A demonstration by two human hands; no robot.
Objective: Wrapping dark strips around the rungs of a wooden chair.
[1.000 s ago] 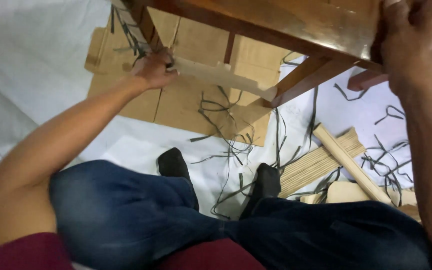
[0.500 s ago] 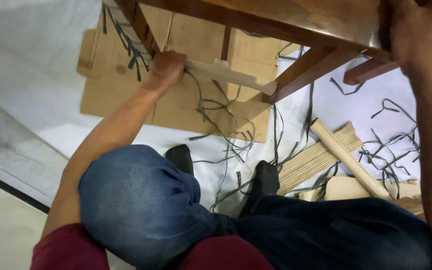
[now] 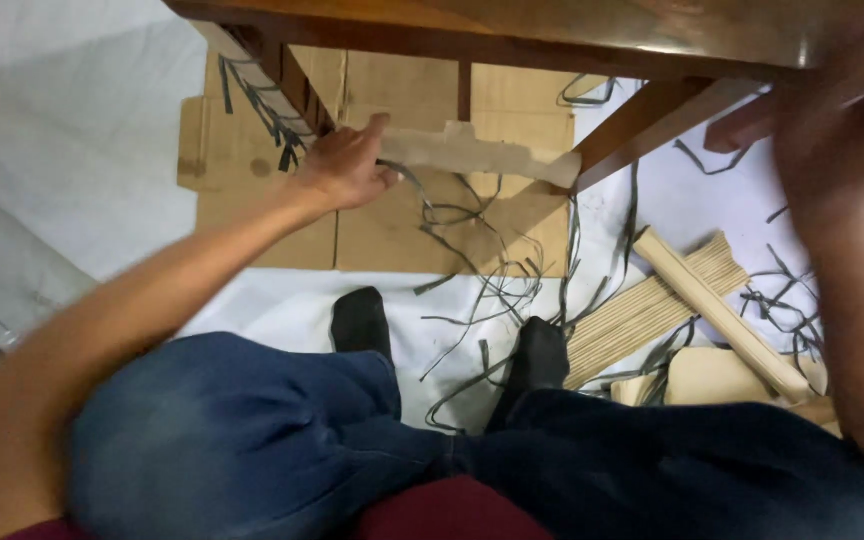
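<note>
Both hands are seen shifted: the left hand [image 3: 344, 170] now pinches the cardboard strip [image 3: 477, 153] lower down; the right hand [image 3: 832, 120] stays clamped on the wooden frame [image 3: 512, 30].

A makeshift furniture-unpacking spot: wooden table frame [image 3: 512, 30], flattened cardboard [image 3: 382, 200], cut strapping strips [image 3: 482, 280] on white sheeting [image 3: 72, 130].

table [image 3: 512, 30]: glossy reddish-brown wood
cardboard [image 3: 392, 225]: plain tan
paper strip [image 3: 477, 155]: pale beige
scraps [image 3: 472, 270]: dark grey
floor sheet [image 3: 62, 130]: white
jeans [image 3: 252, 440]: faded blue
socks [image 3: 360, 320]: black
</note>
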